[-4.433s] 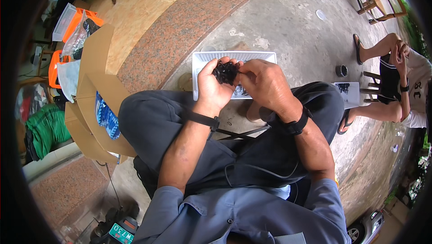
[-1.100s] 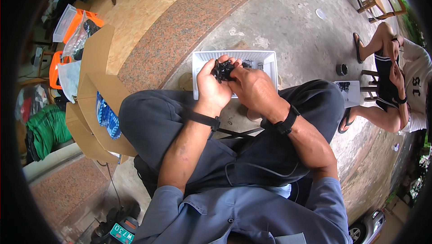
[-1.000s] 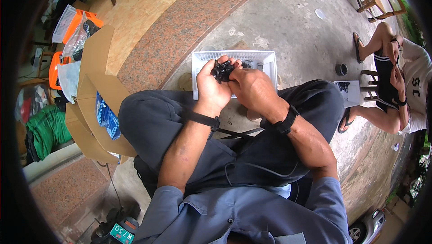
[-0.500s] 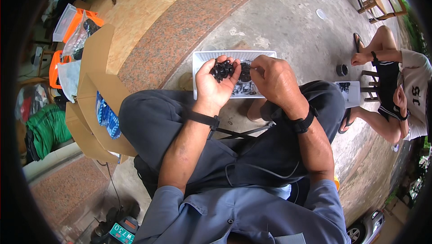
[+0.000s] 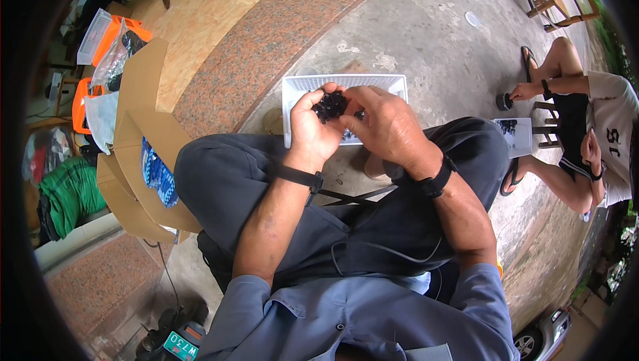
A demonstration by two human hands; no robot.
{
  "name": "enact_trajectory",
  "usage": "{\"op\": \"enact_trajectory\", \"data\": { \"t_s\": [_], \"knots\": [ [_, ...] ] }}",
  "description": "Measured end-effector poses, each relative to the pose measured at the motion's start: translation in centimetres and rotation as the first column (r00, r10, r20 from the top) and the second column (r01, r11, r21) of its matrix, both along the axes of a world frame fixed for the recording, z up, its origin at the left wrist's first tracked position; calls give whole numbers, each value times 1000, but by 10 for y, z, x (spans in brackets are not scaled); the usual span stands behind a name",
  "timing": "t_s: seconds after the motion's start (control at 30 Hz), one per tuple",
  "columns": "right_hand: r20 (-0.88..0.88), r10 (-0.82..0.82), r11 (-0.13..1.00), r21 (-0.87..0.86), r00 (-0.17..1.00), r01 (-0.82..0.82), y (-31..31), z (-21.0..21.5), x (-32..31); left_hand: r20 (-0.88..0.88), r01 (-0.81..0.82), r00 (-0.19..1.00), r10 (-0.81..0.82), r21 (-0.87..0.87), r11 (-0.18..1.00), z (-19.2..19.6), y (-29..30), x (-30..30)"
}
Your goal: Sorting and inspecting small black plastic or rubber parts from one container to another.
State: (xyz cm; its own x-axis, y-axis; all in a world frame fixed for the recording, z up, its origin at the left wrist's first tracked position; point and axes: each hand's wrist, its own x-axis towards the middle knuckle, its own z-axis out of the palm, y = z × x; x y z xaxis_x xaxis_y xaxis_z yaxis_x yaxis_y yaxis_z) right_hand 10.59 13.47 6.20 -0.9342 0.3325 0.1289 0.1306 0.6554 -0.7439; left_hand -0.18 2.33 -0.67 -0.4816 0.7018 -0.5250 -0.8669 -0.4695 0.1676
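Observation:
My left hand (image 5: 311,125) is cupped, palm up, around a heap of small shiny black parts (image 5: 331,105). Fingers of my right hand (image 5: 386,121) reach in at the heap's right side, bent and close together; whether they pinch a part is hidden behind the hand. Both hands are above a white plastic basket (image 5: 288,105) with perforated walls, resting before my knees. More dark small parts lie in the basket, mostly covered by my hands. The exact kind of the black parts is too small to tell.
An open cardboard box (image 5: 141,68) stands at my left, near orange crates (image 5: 81,105). To the right a seated person (image 5: 609,121) has a hand at a round black container (image 5: 504,102), beside a white tray (image 5: 522,138) with dark parts. A wooden chair (image 5: 556,3) stands far right.
My right hand has moved left from over the basket to the heap in my left palm. The other person's hand has reached down to the black container.

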Motion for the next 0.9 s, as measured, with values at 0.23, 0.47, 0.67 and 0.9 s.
{"op": "enact_trajectory", "data": {
  "t_s": [0.23, 0.47, 0.67, 0.9],
  "knots": [
    [-6, 12, 978, 209, 1000, -10, -18, -20, -9, -67, 83, 994, -86, -50, 995, -4, 3, 2],
    [-36, 31, 992, 127, 999, -26, -17, -20, -7, -71, 56, 996, -54, 26, 998, -3, 2, 2],
    [-32, -32, 999, -36, 999, 31, -5, -11, -6, 9, 54, 999, -53, -48, 997, -5, 0, 1],
    [4, -13, 997, -70, 1000, 13, -4, -10, -5, -7, 79, 997, -79, -11, 997, -5, -1, 1]
  ]
}}
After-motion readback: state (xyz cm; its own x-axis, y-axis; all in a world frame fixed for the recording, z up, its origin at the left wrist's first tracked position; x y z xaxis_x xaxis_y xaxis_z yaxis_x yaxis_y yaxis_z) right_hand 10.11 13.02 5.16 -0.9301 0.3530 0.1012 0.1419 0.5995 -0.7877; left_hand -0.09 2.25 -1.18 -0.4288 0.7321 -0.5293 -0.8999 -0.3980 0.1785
